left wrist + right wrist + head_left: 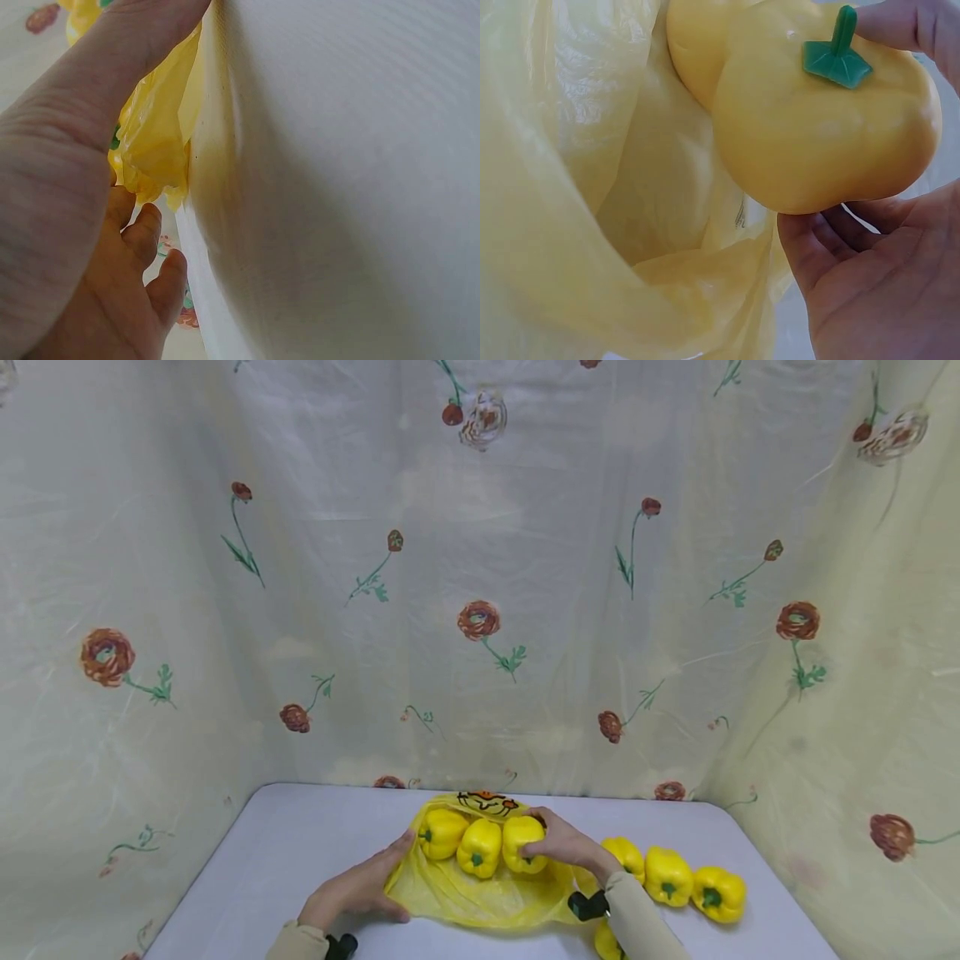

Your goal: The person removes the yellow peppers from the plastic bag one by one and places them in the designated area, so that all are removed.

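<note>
Gripping a yellow pepper [514, 839] in the right hand [561, 840], at the mouth of the yellow bag [480, 906], just beside two more peppers [478, 845]! Touching the bag with widely spread left hand [356, 885], left of loose peppers [669, 875] on the white table [300, 835].

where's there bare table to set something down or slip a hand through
Bare table: left of the left hand, out to the left edge; back right, behind the pepper row. Crowded: the bag, with three peppers and the right hand, and the right sleeve, with a lone pepper beside it.
</note>
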